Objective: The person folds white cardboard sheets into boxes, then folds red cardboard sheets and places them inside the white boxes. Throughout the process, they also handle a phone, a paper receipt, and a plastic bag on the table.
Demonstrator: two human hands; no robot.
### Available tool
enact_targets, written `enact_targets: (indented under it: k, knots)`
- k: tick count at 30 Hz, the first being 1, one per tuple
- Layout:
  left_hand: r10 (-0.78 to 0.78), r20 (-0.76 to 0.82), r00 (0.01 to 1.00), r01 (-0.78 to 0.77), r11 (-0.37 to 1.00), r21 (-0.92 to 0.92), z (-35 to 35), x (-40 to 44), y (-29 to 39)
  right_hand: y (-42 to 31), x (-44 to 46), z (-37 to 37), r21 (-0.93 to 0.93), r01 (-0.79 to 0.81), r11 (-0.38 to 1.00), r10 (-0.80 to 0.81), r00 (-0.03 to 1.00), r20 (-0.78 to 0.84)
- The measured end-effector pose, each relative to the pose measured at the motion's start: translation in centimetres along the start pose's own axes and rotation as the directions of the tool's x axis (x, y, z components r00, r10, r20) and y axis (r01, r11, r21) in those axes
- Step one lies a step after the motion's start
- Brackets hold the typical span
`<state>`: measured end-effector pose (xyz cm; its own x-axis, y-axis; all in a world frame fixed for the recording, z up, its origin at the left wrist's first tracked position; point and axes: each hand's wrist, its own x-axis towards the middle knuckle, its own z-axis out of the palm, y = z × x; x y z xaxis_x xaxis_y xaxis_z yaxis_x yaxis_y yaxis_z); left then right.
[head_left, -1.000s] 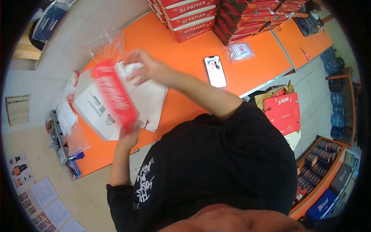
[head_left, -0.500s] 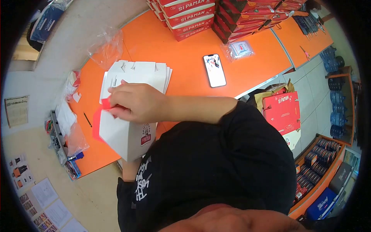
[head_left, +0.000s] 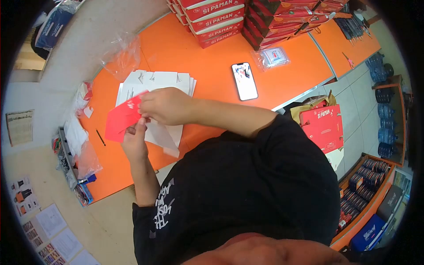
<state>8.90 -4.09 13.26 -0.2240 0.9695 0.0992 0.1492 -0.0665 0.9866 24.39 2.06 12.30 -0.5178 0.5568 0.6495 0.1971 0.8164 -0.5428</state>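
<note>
Both of my hands grip a partly folded red and white paper carton [head_left: 121, 120]. Its red face with small white print is turned up, and a white panel hangs toward my body. My right hand [head_left: 162, 106] pinches its upper right edge. My left hand [head_left: 134, 140] holds the lower edge from the near side, with the thumb close to my right fingertips. Beneath and behind the carton lies a stack of flat white cartons [head_left: 165, 80] on the orange table [head_left: 207, 73]. My fingers hide part of the folded edge.
Stacked red boxes [head_left: 216, 22] stand at the table's back. A phone [head_left: 244, 81] and a clear plastic packet [head_left: 273, 57] lie to the right. A pencil [head_left: 100, 137] and clear plastic bags [head_left: 121, 57] are at the left. Red flat cartons [head_left: 322, 126] stand beside the table.
The carton has been turned, so its red face shows instead of the white one with the logo. My left hand has come up into view at its lower edge. My right hand moved slightly right.
</note>
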Motion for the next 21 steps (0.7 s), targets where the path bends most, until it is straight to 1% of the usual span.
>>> enact_targets:
  k: [1, 2, 3, 4, 5, 6, 7, 8, 9, 10, 11, 12, 13, 14, 15, 16, 17, 18, 19, 20, 21]
  knots:
    - [-0.086, 0.022, 0.996, 0.078, 0.970, 0.230, -0.5, -0.1, -0.4, 0.5, -0.1, -0.1, 0.002, -0.006, 1.000, 0.006, 1.000, 0.001]
    - [-0.058, 0.129, 0.990, -0.018, 0.853, 0.522, 0.0, -0.1, 0.0, 1.0, -0.2, -0.1, 0.081, -0.275, 0.958, 0.240, 0.924, 0.296]
    - [-0.062, 0.124, 0.990, -0.012, 0.854, 0.521, 0.4, -0.4, -1.1, 1.1, -0.2, -0.1, 0.072, -0.530, 0.845, 0.400, 0.715, 0.573]
    - [-0.012, 0.284, 0.959, -0.219, 0.607, 0.764, 0.9, -0.7, -3.0, 0.6, -0.2, -0.1, 0.071, -0.527, 0.847, 0.397, 0.715, 0.575]
    - [-0.026, 0.443, 0.896, -0.420, 0.270, 0.866, 1.2, -1.1, -4.5, -0.4, -0.1, 0.0, -0.078, -0.550, 0.831, 0.495, 0.669, 0.555]
    - [-0.025, 0.442, 0.897, -0.421, 0.266, 0.867, 1.5, -1.5, -5.5, -0.9, 0.1, 0.0, -0.223, -0.566, 0.794, 0.588, 0.623, 0.516]
    - [-0.061, 0.376, 0.925, -0.341, 0.306, 0.889, 1.9, -2.1, -6.2, -0.4, 0.3, 0.1, -0.220, -0.566, 0.795, 0.587, 0.624, 0.515]
    - [-0.106, 0.308, 0.945, -0.256, 0.344, 0.903, 2.0, -2.5, -6.6, 0.5, 0.3, 0.2, -0.317, -0.422, 0.849, 0.527, 0.718, 0.455]
    - [-0.113, 0.309, 0.944, -0.255, 0.343, 0.904, 1.8, -2.6, -6.7, 1.6, 0.2, 0.3, -0.418, -0.273, 0.866, 0.446, 0.799, 0.403]
    - [-0.126, 0.206, 0.970, -0.095, 0.584, 0.806, 1.3, -2.3, -6.6, 3.5, -0.4, 1.0, -0.425, -0.060, 0.903, 0.211, 0.924, 0.318]
    - [-0.165, 0.106, 0.981, 0.063, 0.776, 0.628, 0.8, -1.9, -6.5, 4.1, -1.1, 1.8, -0.426, -0.064, 0.903, 0.214, 0.924, 0.316]
    - [-0.356, 0.069, 0.932, 0.309, 0.881, 0.359, -0.1, -1.3, -6.4, 4.6, -1.7, 2.5, -0.316, 0.067, 0.946, 0.035, 0.951, 0.308]
    - [-0.355, 0.068, 0.933, 0.310, 0.882, 0.355, 0.1, -1.2, -6.1, 4.9, -1.8, 2.8, -0.205, 0.207, 0.957, -0.145, 0.949, 0.280]
    - [-0.278, 0.098, 0.956, 0.227, 0.906, 0.357, 0.5, -1.1, -5.6, 3.4, -2.2, 3.2, -0.050, -0.008, 0.999, 0.021, 0.964, 0.264]
    - [-0.197, 0.126, 0.972, 0.141, 0.924, 0.355, 0.9, -0.9, -5.4, 2.0, -2.2, 3.5, -0.048, -0.004, 0.999, 0.017, 0.963, 0.270]
    - [-0.154, 0.203, 0.967, 0.049, 0.895, 0.443, 1.2, -0.7, -5.7, 0.5, -1.8, 3.2, 0.189, -0.301, 0.935, 0.262, 0.943, 0.206]
    - [-0.152, 0.197, 0.969, 0.051, 0.896, 0.441, 1.6, -0.8, -5.6, -0.5, -1.4, 2.8, 0.422, -0.534, 0.732, 0.497, 0.843, 0.204]
    - [-0.049, 0.163, 0.985, -0.040, 0.865, 0.501, 1.8, -0.8, -5.4, -0.9, -1.0, 2.3, 0.470, -0.617, 0.631, 0.570, 0.780, 0.259]
    - [0.057, 0.139, 0.989, -0.126, 0.818, 0.562, 2.0, -0.8, -5.0, -0.2, -1.2, 2.4, 0.472, -0.617, 0.630, 0.570, 0.780, 0.259]
    - [0.010, 0.154, 0.988, -0.105, 0.776, 0.622, 1.3, -0.8, -4.4, 0.9, -1.4, 2.6, 0.283, -0.543, 0.791, 0.495, 0.839, 0.225]
    - [0.005, 0.161, 0.987, -0.106, 0.775, 0.623, 0.9, -0.8, -4.3, 1.5, -1.8, 2.7, 0.076, -0.435, 0.897, 0.412, 0.887, 0.209]
